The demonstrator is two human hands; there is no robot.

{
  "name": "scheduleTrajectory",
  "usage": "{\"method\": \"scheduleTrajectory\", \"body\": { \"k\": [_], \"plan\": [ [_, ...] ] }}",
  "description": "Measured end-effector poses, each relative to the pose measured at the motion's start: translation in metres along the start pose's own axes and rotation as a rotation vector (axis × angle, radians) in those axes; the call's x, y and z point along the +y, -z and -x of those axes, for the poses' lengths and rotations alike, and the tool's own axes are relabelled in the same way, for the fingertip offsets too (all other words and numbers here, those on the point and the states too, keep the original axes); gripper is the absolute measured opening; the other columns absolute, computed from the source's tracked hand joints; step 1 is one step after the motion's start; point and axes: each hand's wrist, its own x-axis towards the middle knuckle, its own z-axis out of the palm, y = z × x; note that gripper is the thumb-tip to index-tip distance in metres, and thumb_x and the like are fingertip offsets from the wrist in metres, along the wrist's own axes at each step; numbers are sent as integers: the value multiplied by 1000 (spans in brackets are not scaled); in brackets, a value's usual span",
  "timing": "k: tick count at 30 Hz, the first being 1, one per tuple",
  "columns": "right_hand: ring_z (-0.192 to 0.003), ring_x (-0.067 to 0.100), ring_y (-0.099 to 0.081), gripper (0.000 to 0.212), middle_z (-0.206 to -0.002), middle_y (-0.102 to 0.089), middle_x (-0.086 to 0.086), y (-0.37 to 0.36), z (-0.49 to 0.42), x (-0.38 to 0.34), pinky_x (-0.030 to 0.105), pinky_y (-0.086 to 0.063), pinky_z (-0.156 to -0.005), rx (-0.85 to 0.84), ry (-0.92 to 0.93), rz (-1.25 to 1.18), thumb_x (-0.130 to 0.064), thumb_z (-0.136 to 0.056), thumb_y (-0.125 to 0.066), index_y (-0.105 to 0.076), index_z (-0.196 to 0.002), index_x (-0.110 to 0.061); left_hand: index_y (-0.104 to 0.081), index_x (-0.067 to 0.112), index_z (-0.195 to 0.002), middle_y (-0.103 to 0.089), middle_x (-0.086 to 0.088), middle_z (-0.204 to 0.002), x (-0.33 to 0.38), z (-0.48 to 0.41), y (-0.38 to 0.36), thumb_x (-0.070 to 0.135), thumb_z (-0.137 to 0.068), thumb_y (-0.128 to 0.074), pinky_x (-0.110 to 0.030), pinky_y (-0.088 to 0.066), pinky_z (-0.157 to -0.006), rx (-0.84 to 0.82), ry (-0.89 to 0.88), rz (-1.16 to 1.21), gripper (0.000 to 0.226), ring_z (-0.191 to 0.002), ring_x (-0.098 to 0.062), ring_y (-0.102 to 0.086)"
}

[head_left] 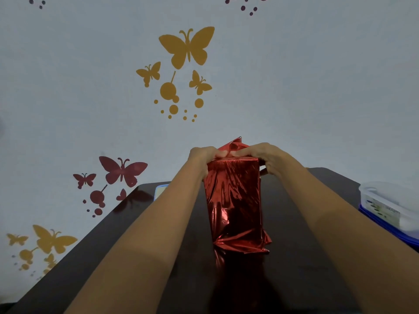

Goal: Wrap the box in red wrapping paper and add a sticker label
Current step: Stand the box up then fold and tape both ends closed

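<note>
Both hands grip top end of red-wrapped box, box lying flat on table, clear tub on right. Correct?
No. In the head view the red-wrapped box stands upright on the table, not flat. The left hand and right hand do grip its top end, and the clear tub is at right.

This looks like a room in a home. The pale far wall (294, 87) carries yellow butterfly decals (187, 47) and dark red butterfly decals (122, 169). A lidded plastic food container (385, 200) sits at the right edge of a dark table (290, 279).
</note>
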Motion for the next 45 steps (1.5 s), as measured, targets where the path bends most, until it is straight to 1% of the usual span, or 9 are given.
{"method": "scheduleTrajectory", "body": {
  "k": [5, 14, 18, 28, 30, 33, 36, 41, 45],
  "plan": [
    [-60, 13, -54, 31, -73, -58, 4, -2, 4, -2, 23, -40, -41, 6, -25, -26, -20, -77, -76, -55, -93, -5, -63, 3, -104, -68, -13, -90, -1, -2, 5, 25, -78, -77, -36, -58, -55, -41, 1, -23, 37, -62, -24, -67],
    [-65, 13, -52, 31, -76, -56, 3, -1, 5, -1, 28, -39, -49, 14, -50, 5, -23, -77, -75, -55, -95, -8, -57, 3, -98, -64, -15, -101, 1, -1, 0, 15, -92, -58, -39, -56, -71, 12, -50, -23, 13, -72, -25, -63],
    [-59, 10, -51, 20, -71, -55, 0, 0, 9, 0, 22, -44, -43, -17, -40, -32, -25, -82, -70, -58, -84, -10, -53, 1, -122, -65, -17, -110, -8, 1, 5, 38, -98, -45, -35, -57, -59, -95, -1, 197, 45, -74, -26, -66],
    [-89, 23, -53, 58, -96, -54, 7, -1, -3, 0, 38, -37, -93, 17, -80, -339, -64, -94, -18, -48, -111, -18, -40, 7, -140, -58, -13, -121, -16, 19, 10, 57, -98, -24, -30, -59, -66, -34, -48, 235, 67, -92, -23, -62],
    [-118, 25, -47, 63, -131, -49, 10, -3, 5, 3, 36, -33, -100, 263, 65, -367, -59, -96, -24, -38, -137, -15, -46, 9, -135, -52, -9, -132, -26, 19, 27, 56, -97, -31, -42, -46, -99, 87, -131, 126, 63, -117, -26, -52],
    [-93, 4, -53, 27, -104, -57, -7, -22, 46, 16, 22, -41, -77, 719, 745, -381, -39, -95, -50, -52, -108, -16, -62, 13, -89, -61, 1, -87, -55, 20, 79, 45, -92, -50, -37, -47, -85, 390, -408, -322, 34, -80, -19, -58],
    [-66, 3, -54, 5, -75, -59, -13, -90, 79, 57, 24, -45, -59, 361, 1065, -310, -21, -88, -61, -58, -85, -23, -66, 7, -75, -62, -5, -68, -88, 18, 130, 39, -86, -59, -32, -49, -67, 462, -279, -807, 35, -62, -23, -58],
    [-106, 16, -56, 45, -127, -57, 4, -193, 36, 135, 31, -43, -91, -75, 388, 87, -28, -87, -65, -54, -128, -11, -67, -1, -88, -67, -13, -84, -117, 20, 148, 35, -85, -67, -36, -55, -69, 216, -19, -522, 37, -75, -25, -64],
    [-114, 24, -56, 52, -125, -59, 7, -211, 2, 142, 34, -49, -90, -150, 381, 45, -25, -82, -71, -56, -130, -14, -60, 0, -107, -64, -12, -102, -104, 17, 150, 26, -88, -66, -36, -54, -66, 85, 69, -347, 32, -91, -27, -63]
  ]
}}
